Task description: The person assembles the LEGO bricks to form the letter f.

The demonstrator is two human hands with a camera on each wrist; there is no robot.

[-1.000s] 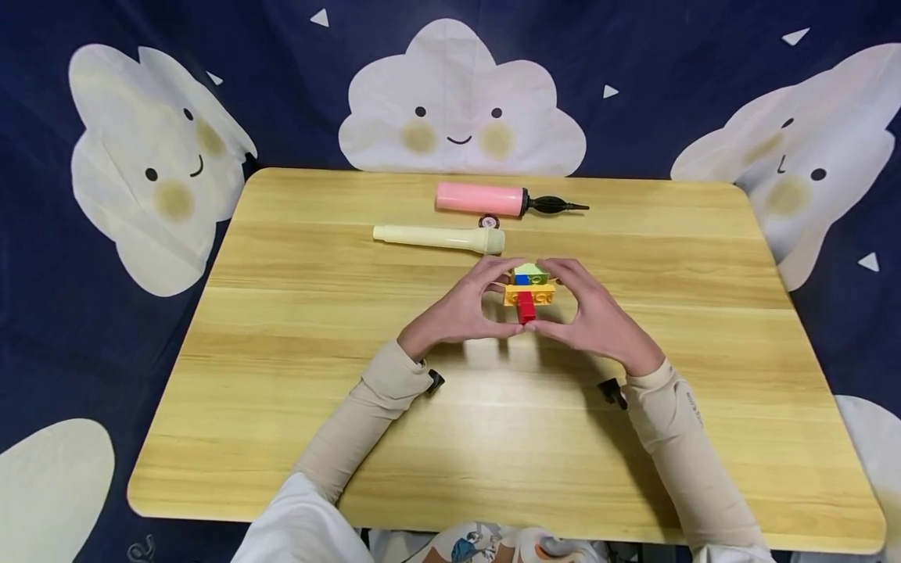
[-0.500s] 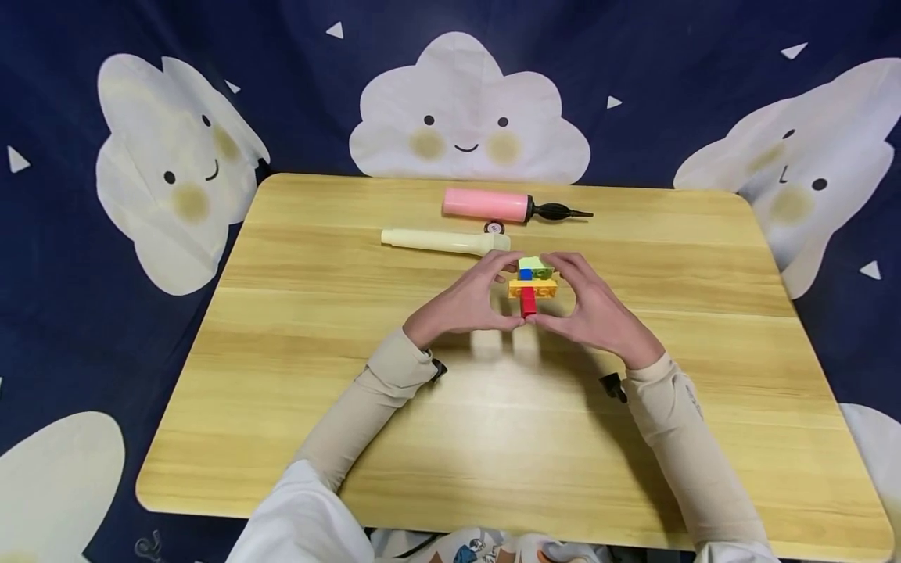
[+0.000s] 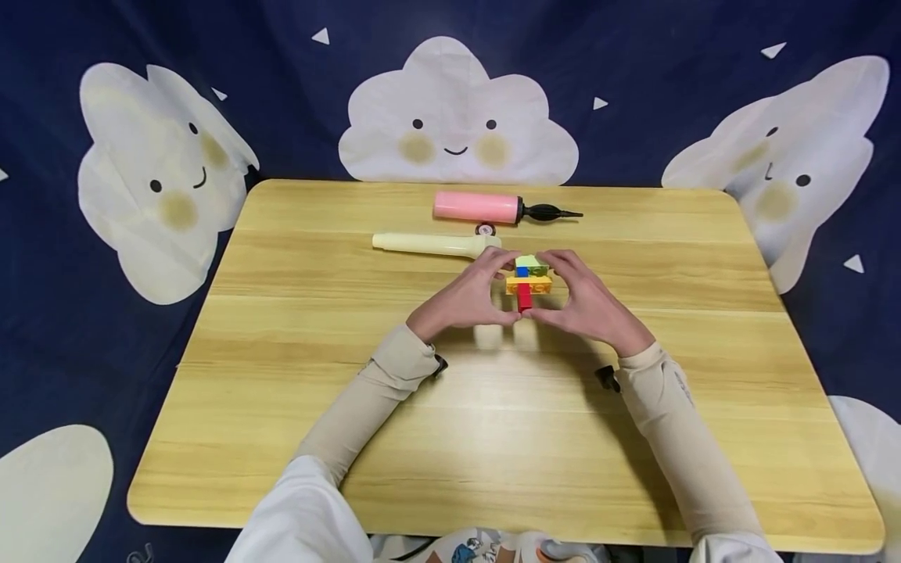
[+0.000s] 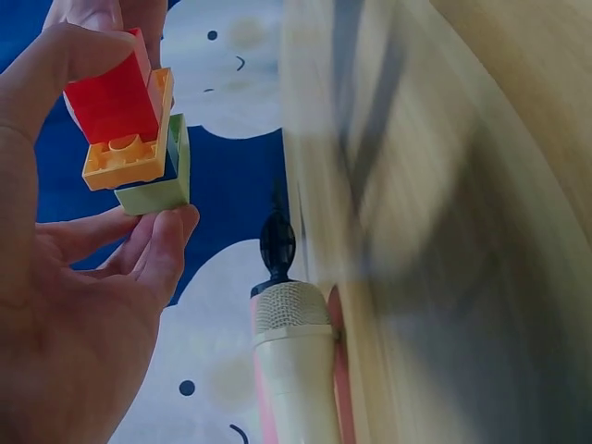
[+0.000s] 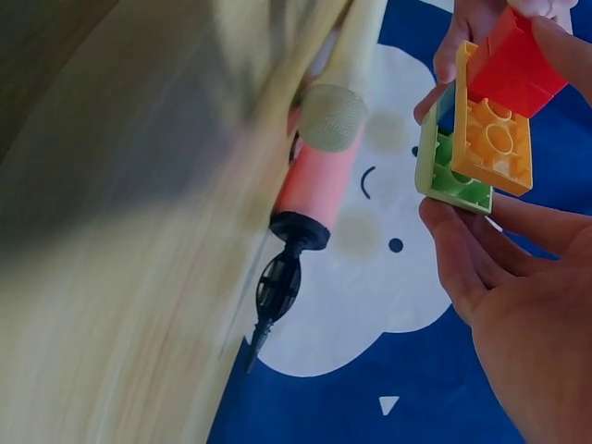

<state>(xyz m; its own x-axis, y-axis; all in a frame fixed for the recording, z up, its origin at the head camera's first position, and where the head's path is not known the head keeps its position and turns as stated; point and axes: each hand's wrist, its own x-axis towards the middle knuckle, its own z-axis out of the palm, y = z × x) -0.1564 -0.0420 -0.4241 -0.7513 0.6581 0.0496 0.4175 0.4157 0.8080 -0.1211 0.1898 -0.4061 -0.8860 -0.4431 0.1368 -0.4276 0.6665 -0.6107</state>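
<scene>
A small stack of toy building blocks is held up between both hands, over the table. Its red block [image 4: 116, 102] is at the near end, joined to a yellow-orange block [image 5: 495, 148]; behind that come a blue block [image 3: 522, 272] and a light green block [image 4: 157, 197]. My left hand [image 3: 466, 293] pinches the stack, thumb on the red end and fingertips at the green end. From the other side my right hand [image 3: 590, 301] grips it the same way, thumb against red, fingers at green. The hollow undersides of the yellow and green blocks show in the right wrist view.
Beyond the hands lies a cream microphone [image 3: 429, 244] on the wooden table [image 3: 296, 422]. Farther back is a pink hand pump [image 3: 475, 206] with a black nozzle, and a small dark round disc [image 3: 486, 229] sits between them. A navy cloth with clouds [image 3: 457, 109] hangs behind.
Both hands keep their hold on the block stack, which stays in nearly the same place. The whole head view shifts slightly; the pump, microphone and disc stay put on the table.
</scene>
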